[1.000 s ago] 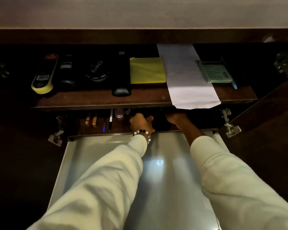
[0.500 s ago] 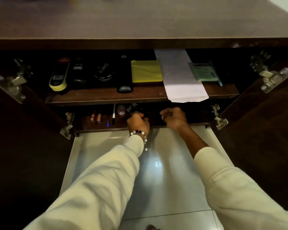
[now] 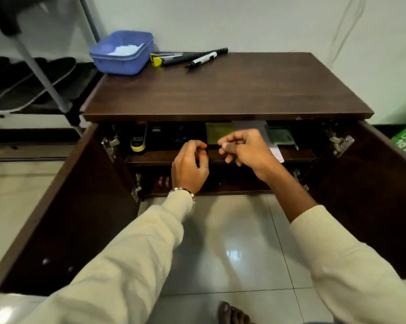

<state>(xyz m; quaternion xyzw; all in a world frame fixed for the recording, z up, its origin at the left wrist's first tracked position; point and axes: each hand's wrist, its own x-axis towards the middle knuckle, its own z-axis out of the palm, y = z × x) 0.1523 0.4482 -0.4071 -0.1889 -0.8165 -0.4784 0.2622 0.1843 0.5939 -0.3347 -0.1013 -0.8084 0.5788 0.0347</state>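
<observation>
You have two hands at work: left hand (image 3: pixel 189 167) and right hand (image 3: pixel 246 148). One small orange-tipped thing (image 3: pixel 202 147) is pinched in the left. Two doors are open: left door (image 3: pixel 80 206), right door (image 3: pixel 372 206). On top are one blue tub (image 3: pixel 122 54) and one white-barrelled marker (image 3: pixel 203 59) (the dark pens beside it blur together). The shelf has one yellow pad (image 3: pixel 219 136), one white sheet (image 3: pixel 248 125) and one green packet (image 3: pixel 280 136).
</observation>
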